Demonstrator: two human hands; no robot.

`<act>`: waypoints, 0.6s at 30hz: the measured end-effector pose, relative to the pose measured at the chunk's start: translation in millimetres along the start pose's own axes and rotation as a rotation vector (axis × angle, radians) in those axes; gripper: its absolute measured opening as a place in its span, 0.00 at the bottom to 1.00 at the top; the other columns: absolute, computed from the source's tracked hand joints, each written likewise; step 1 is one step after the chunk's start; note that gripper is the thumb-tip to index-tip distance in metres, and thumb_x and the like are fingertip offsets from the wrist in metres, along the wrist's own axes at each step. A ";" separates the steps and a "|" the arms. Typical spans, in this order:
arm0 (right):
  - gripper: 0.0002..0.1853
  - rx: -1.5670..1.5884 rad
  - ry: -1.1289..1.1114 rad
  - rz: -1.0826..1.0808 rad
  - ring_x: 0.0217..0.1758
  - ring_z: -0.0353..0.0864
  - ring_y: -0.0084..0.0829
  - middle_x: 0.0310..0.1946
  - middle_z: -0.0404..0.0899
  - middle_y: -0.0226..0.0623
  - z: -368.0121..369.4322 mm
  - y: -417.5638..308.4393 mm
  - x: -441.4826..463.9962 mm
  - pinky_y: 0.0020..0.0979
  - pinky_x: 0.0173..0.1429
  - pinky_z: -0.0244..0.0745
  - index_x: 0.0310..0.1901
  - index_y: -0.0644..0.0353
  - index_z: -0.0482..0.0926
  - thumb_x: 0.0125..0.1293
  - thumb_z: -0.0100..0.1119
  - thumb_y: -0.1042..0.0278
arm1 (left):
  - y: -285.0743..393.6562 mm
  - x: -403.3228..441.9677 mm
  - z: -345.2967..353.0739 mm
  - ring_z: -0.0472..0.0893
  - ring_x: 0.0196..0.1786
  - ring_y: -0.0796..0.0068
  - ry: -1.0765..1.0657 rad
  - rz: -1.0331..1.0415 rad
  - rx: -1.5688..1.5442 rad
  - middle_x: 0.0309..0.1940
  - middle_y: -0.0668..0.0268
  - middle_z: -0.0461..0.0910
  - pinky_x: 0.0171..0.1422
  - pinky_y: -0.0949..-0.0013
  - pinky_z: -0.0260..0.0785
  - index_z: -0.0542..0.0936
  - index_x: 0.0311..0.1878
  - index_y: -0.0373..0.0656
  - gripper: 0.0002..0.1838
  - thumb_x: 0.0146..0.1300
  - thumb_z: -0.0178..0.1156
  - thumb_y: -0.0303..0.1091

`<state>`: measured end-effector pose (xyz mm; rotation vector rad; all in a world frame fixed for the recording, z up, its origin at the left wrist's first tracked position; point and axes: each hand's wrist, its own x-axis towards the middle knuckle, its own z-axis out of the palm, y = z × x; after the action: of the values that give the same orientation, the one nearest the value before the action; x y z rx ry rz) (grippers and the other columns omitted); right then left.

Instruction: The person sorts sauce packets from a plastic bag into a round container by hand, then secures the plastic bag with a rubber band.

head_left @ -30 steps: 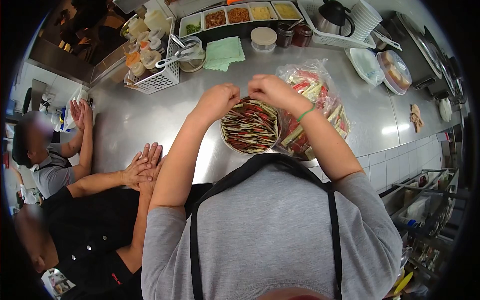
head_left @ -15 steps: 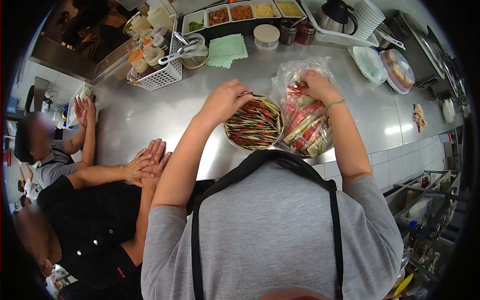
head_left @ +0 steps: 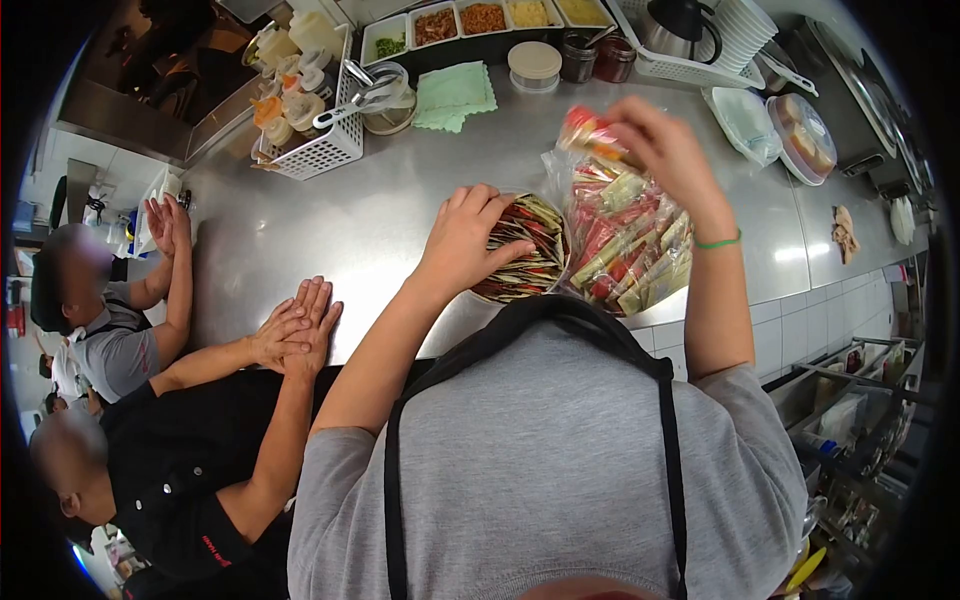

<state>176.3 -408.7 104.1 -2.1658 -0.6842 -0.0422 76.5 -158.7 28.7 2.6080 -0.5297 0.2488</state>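
Observation:
A round container point(head_left: 570, 240) is packed with upright rows of thin red, green and cream sachets point(head_left: 525, 250). My left hand point(head_left: 465, 235) rests over its left side, thumb spread across the sachets and fingers near the far rim. To the right lies a clear plastic bag point(head_left: 548, 165) with many loose sachets point(head_left: 625, 235) in and on it. Above its far end my right hand point(head_left: 665, 145) is closed on several sachets point(head_left: 590, 130), red and orange, blurred by motion. What is printed on them is too small to read.
Along the back stand a white basket of squeeze bottles point(head_left: 340, 150), a green cloth point(head_left: 455, 97), a lidded tub point(head_left: 534, 65), jars point(head_left: 612, 60) and food trays point(head_left: 435, 28). A co-worker's clasped hands point(head_left: 300, 325) rest at the counter's left edge. Plastic containers point(head_left: 800, 140) stand at right.
My right hand has risen from the bag and moved right, bringing several sachets up. My left hand has come down, opening its thumb across the sachets in the container. The bag's far end looks lower.

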 end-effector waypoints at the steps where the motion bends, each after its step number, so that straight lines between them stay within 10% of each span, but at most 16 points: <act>1: 0.04 -0.101 0.006 -0.219 0.35 0.77 0.35 0.33 0.78 0.38 14.6 5.9 5.1 0.32 0.40 0.72 0.37 0.62 0.74 0.63 0.56 0.73 | -0.3 -0.6 1.1 0.72 0.50 0.56 0.019 0.010 0.004 0.47 0.58 0.74 0.57 0.59 0.66 0.77 0.54 0.40 0.32 0.50 0.70 0.50; 18: 0.06 -0.532 -0.367 -0.554 0.41 0.79 0.41 0.31 0.77 0.37 101.1 0.7 35.4 0.39 0.43 0.74 0.32 0.58 0.78 0.54 0.55 0.68 | -6.4 -3.6 10.3 0.74 0.49 0.54 0.115 -0.009 -0.069 0.46 0.57 0.74 0.56 0.58 0.67 0.74 0.52 0.38 0.32 0.48 0.72 0.46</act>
<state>186.5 -318.2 47.6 -2.4305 -1.6242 -0.1331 76.7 -157.2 16.1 2.5109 -0.4786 0.3683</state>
